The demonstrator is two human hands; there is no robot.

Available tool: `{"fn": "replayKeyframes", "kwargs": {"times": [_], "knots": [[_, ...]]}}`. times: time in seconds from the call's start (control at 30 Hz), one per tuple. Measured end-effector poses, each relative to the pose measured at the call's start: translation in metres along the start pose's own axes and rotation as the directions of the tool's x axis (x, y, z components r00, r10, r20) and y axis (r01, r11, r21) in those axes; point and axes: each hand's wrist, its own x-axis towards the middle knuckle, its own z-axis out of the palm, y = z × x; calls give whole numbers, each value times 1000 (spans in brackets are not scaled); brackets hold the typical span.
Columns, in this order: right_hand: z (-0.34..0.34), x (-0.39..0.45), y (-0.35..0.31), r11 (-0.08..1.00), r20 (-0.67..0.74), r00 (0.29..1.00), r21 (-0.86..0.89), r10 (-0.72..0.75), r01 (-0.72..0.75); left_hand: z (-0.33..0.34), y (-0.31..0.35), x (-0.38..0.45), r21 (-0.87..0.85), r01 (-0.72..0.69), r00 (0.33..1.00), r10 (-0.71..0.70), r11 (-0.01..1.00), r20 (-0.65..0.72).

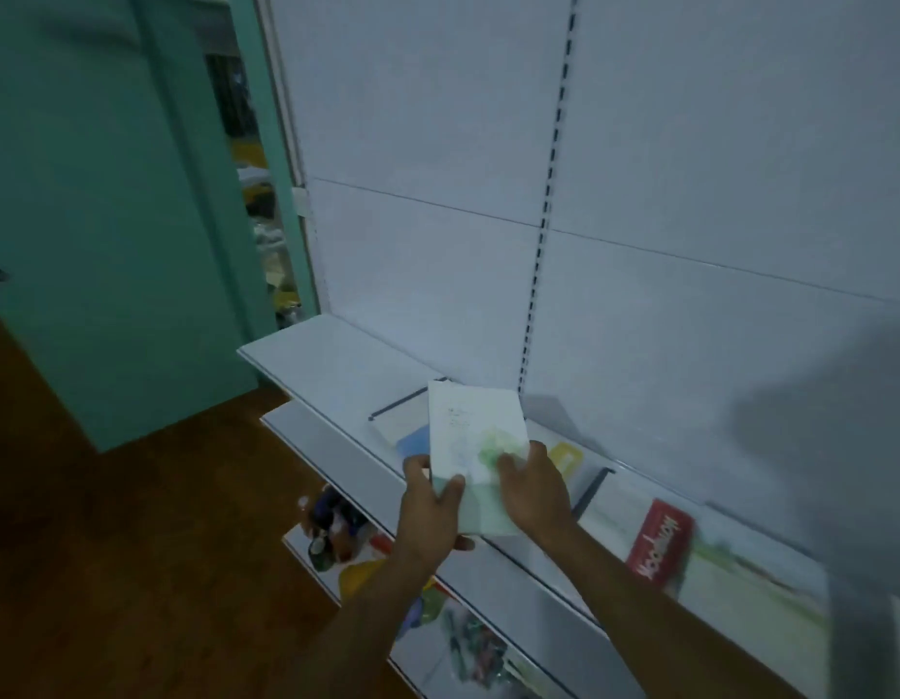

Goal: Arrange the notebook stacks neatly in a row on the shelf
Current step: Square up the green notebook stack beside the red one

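Bare shelf (332,353) left of divider (405,398)

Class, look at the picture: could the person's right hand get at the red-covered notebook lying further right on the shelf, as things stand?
Probably not at once: the right hand and left hand both grip the white notebook stack. Nothing stands between it and the red-covered notebook.

Dim, bluish, motion-blurred, bowed wide-angle edges

white shelf (327,355) | flat notebooks (412,438) | red-covered notebook (660,547) lying on it
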Motion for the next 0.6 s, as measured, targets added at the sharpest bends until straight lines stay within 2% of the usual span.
{"fn": "replayKeyframes", "kwargs": {"times": [0.1, 0.2, 0.37, 0.5, 0.6], "knots": [[-33, 11, 29, 992, -124, 985, -12, 120, -123, 42, 3, 23, 50, -47, 987, 39, 998, 154], [-68, 10, 57, 972, -250, 941, -3, 228, -237, 83, 7, 33, 85, -96, 943, 63, 992, 328], [-116, -18, 109, 912, -417, 827, 10, 377, -410, 146, 0, 26, 175, -195, 798, 52, 965, 601], [-140, -47, 156, 860, -480, 753, 6, 451, -511, 186, -12, 1, 226, -310, 693, 57, 924, 719], [-151, -54, 197, 827, -490, 723, -9, 487, -562, 207, -16, -12, 241, -361, 638, 51, 901, 768]]}}
